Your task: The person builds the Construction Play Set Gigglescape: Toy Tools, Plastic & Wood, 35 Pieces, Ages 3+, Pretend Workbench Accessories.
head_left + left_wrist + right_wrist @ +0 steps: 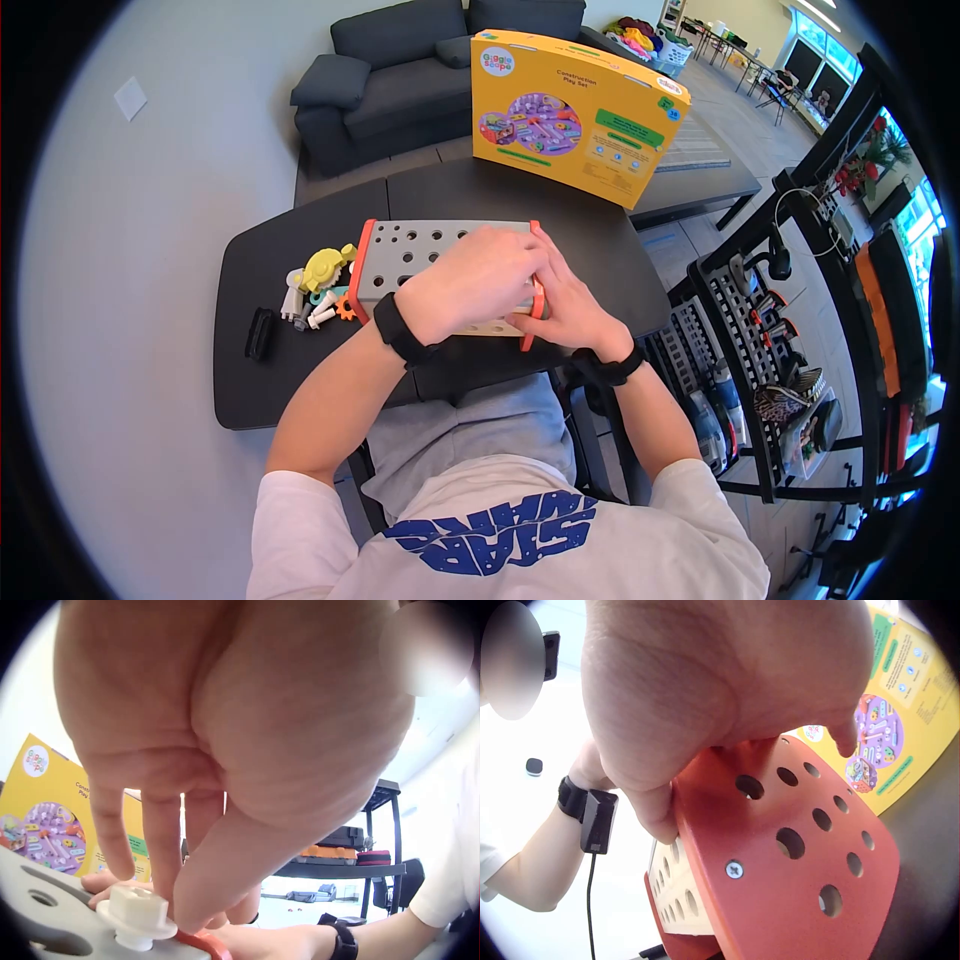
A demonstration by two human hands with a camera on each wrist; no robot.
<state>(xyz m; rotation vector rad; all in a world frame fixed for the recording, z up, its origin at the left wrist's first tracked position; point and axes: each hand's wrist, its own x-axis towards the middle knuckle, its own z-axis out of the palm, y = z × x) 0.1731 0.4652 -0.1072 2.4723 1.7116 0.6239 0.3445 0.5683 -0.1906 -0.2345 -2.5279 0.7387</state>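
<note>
our right hand [572, 302] grips red panel [810, 810] of holed box [412, 258]; left hand [475, 275] reaches down beside white bolt [139, 911], how closed or holding what, we cannot tell.

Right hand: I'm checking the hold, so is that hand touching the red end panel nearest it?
Touching. The right wrist view shows the right hand gripping the red end panel, its thumb against the panel's edge.
</note>
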